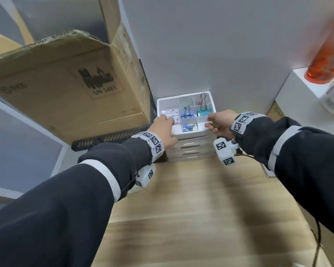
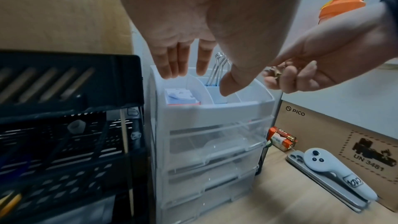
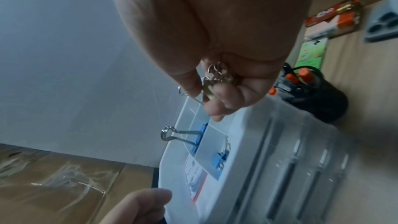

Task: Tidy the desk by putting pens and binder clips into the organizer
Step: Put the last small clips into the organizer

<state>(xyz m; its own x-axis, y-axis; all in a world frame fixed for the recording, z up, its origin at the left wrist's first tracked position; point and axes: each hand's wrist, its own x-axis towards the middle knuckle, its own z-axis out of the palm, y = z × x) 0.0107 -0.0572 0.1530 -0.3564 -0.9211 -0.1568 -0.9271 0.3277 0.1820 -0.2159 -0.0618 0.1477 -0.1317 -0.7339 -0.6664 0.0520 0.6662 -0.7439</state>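
Note:
A white drawer organizer (image 1: 189,134) stands against the wall, its top tray split into compartments. The tray holds blue binder clips (image 1: 185,113), a teal clip (image 1: 203,112) and small blue clips (image 1: 189,128). My left hand (image 1: 166,122) lies with straight fingers over the tray's left edge, holding nothing. At the tray's right front corner, my right hand (image 1: 208,121) pinches a few small gold binder clips (image 3: 215,78) in curled fingers. The gold clips (image 2: 277,72) hang just above the rim of the organizer (image 2: 215,113).
A big cardboard box (image 1: 66,83) sits on a black mesh rack (image 2: 64,125) just left of the organizer. To the right are a black mesh cup (image 3: 318,98) of orange-capped markers, a battery pack (image 2: 282,140), a phone under a white controller (image 2: 336,169) and an orange bottle (image 1: 326,54).

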